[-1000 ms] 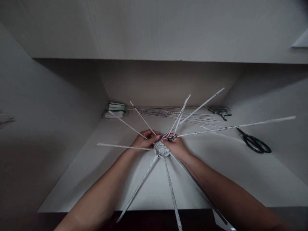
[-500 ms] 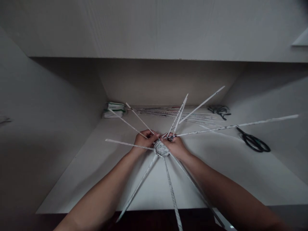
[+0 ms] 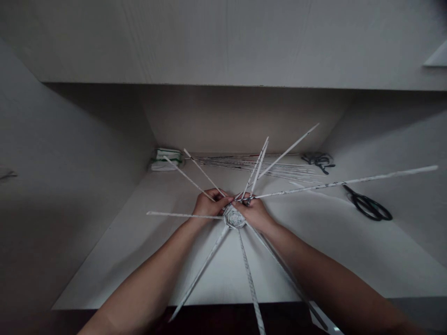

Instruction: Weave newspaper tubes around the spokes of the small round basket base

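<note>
A small round woven paper disc (image 3: 234, 217) lies on the white table (image 3: 335, 251), with several long rolled paper tubes (image 3: 342, 182) sticking out of it like spokes. My left hand (image 3: 208, 204) is closed, pinching the tubes at the disc's upper left edge. On the disc's right side my right hand (image 3: 255, 211) is also closed, gripping the tubes and the rim. The fingertips of both hands meet above the disc. Two spokes (image 3: 248, 274) run back toward me between my forearms.
A bundle of spare paper tubes (image 3: 265, 165) lies along the back wall. Black scissors (image 3: 369, 206) rest at the right, a dark clip-like thing (image 3: 318, 160) at the back right. A folded white and green cloth (image 3: 165, 159) sits at the back left. Walls enclose three sides.
The left spoke dipped back down and the upper right spokes swung slightly left, as the hands worked the tubes at the disc. Both hands stayed in place.
</note>
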Demonstrator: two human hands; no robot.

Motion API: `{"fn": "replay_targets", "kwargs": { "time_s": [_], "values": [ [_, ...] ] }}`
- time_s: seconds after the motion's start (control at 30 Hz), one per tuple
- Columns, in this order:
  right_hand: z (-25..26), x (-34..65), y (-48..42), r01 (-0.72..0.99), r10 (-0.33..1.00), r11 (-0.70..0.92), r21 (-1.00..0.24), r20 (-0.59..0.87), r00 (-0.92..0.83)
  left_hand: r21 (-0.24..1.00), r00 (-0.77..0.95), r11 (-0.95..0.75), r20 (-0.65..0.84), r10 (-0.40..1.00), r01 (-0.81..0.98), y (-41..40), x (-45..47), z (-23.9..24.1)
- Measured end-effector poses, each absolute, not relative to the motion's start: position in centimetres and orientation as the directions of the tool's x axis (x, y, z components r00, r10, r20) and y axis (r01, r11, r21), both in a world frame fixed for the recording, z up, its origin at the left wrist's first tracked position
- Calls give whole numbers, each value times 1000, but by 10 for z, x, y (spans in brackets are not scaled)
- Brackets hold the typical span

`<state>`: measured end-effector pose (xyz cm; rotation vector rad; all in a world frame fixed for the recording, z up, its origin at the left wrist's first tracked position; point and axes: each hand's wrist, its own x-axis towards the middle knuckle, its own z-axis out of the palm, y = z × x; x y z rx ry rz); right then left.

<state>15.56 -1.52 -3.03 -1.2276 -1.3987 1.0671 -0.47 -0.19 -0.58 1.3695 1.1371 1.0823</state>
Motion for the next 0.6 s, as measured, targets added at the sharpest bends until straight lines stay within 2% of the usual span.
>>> {"fn": "replay_targets", "kwargs": {
  "time_s": [0.13, 0.3, 0.4, 0.6],
  "values": [
    [-29, 155, -16, 159, 994, 107, -982, 103, -30, 993, 161, -83, 69, 984, 82, -2, -4, -7],
    [-31, 156, -14, 177, 993, 116, -977, 111, -35, 993, 225, -55, 31, 974, 102, 1, -7, -7],
    [-31, 156, -15, 176, 994, 110, -978, 108, -26, 997, 276, -61, 46, 960, 47, 2, -8, -9],
    [-29, 156, -16, 119, 995, 99, -988, 96, -31, 996, 263, -14, 38, 964, -91, -3, -1, -9]
  ]
}}
